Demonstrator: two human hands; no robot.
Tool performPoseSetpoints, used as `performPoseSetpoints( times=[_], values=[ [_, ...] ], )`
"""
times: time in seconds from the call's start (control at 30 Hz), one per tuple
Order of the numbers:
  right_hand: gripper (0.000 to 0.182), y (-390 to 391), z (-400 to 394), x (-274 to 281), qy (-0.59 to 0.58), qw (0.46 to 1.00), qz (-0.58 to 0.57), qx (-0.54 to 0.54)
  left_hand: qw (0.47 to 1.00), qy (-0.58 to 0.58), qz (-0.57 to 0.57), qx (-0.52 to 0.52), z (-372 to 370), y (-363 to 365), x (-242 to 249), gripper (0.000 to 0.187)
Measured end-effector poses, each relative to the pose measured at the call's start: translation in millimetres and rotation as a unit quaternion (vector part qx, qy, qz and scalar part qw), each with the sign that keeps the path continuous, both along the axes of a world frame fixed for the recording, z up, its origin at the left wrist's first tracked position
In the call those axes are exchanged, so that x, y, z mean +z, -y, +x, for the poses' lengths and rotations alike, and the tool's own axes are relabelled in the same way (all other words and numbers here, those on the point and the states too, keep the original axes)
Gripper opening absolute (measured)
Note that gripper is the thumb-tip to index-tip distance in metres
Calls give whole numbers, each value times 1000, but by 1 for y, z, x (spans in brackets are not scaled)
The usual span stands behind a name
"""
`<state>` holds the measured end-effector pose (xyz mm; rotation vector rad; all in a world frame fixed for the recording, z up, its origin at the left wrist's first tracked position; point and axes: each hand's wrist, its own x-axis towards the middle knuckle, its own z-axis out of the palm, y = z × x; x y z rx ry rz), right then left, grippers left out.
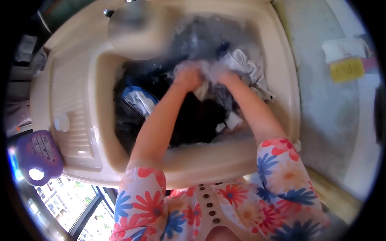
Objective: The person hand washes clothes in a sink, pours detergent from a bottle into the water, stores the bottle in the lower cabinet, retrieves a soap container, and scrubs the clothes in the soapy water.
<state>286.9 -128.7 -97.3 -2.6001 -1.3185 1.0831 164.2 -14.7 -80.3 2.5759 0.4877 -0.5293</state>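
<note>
My left hand [189,78] is over the water in a beige sink [120,150], its blurred fingers curled round a pale wet cloth [202,90]. Close beside it, my right hand [226,76] also looks closed on the same cloth. Splashing water hides parts of both hands' fingers. Dark clothes [197,116] lie soaked under and in front of my forearms. A white and blue garment [138,100] is left of my left hand, and a whitish garment [243,64] is piled right of my right hand.
A ribbed washboard slope [74,108] carries a small white cap [62,122]. Beside it is a purple detergent bottle [39,156]. A tap [108,13] sits at the far rim. On the right ledge [321,116] lie a white item [343,49] and a yellow labelled packet [346,70].
</note>
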Motion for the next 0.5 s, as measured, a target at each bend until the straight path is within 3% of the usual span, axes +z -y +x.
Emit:
performPoseSetpoints(
  times=[0.03, 0.1, 0.17, 0.2, 0.23, 0.27, 0.33, 0.4, 0.5],
  values=[
    [56, -11, 14, 8, -49, 997, -52, 38, 999, 22, -11, 38, 0, 2, 4, 50],
    [57, -6, 12, 30, -39, 994, -58, 79, 992, 62, -23, 108, -5, -7, 13, 47],
    [58, 35, -37, 90, 85, 992, 17, 96, 994, 102, 29, 10, -8, -21, -28, 47],
    [57, 66, -49, 84, 161, 971, 70, 163, 990, 123, 56, -38, -9, -22, -43, 47],
    [58, 79, -50, 80, 192, 961, 84, 183, 987, 156, 33, -4, -10, -15, -34, 48],
    [59, 93, -52, 76, 223, 949, 99, 201, 995, 95, -17, -2, -14, -10, -15, 52],
    [57, 83, -30, 45, 175, 968, -10, 179, 994, -27, -107, -2, -27, 1, 33, 63],
    [56, 62, -9, 20, 87, 982, -113, 126, 999, 24, 27, -23, -57, 31, 54, 84],
    [54, 43, -11, 52, -12, 975, -193, 108, 994, -36, 13, -99, -95, 48, 98, 103]
  ],
)
